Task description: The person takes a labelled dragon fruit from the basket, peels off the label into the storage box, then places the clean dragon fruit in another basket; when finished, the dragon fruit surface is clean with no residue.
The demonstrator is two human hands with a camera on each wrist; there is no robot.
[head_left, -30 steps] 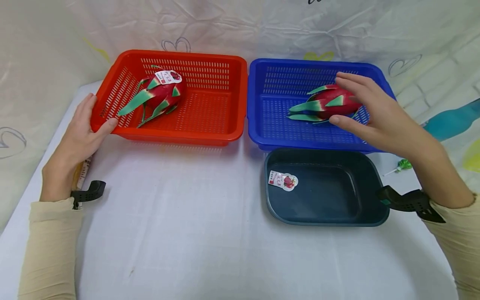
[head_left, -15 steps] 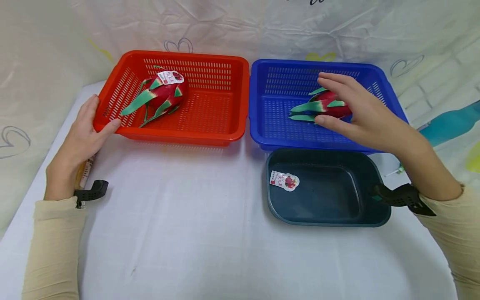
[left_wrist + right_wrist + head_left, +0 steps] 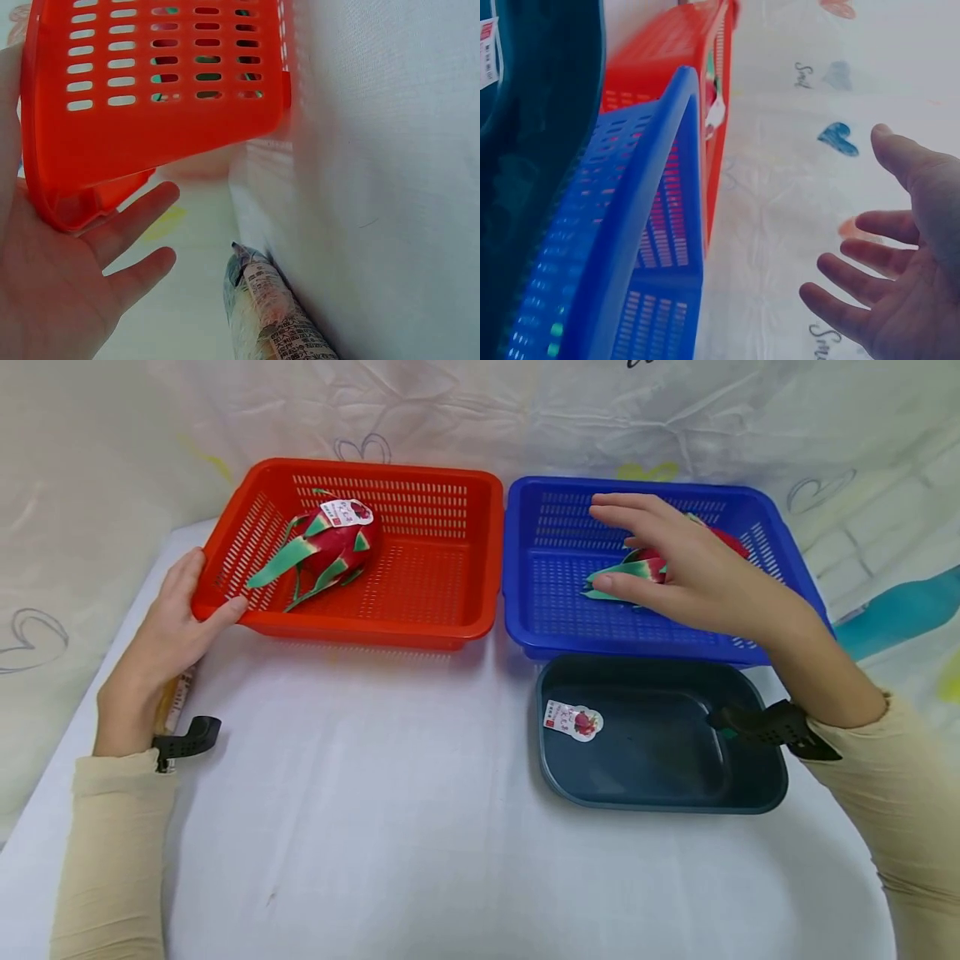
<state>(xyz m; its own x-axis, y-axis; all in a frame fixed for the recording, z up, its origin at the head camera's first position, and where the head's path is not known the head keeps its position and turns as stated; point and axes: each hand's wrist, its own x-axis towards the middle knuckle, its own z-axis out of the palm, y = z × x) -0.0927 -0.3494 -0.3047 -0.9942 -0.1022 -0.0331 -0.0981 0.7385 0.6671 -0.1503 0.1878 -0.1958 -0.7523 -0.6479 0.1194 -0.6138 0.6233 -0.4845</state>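
In the head view my left hand [image 3: 168, 627] rests against the near left corner of a red plastic basket [image 3: 427, 589], thumb at its rim. The left wrist view shows the spread fingers [image 3: 146, 277] of that hand beside the basket's end. Inside the red basket lies a dragon fruit [image 3: 318, 556] with green scales and a white paper label. My right hand [image 3: 697, 572] is held over a blue basket [image 3: 547, 618], fingers extended and thumb apart, holding nothing. Beneath it a second dragon fruit [image 3: 626, 572] lies in the blue basket, partly hidden by the hand.
A dark green tub [image 3: 652, 772] stands in front of the blue basket, with a loose label [image 3: 573, 720] inside. A printed plastic-wrapped packet [image 3: 174, 697] lies under my left wrist. A teal object [image 3: 900, 614] is off to the right. A patterned sheet [image 3: 480, 410] hangs behind the baskets.
My right hand has moved left over the blue basket, covering more of the dragon fruit there. My left hand stays at the red basket's corner. The head view has shifted slightly.
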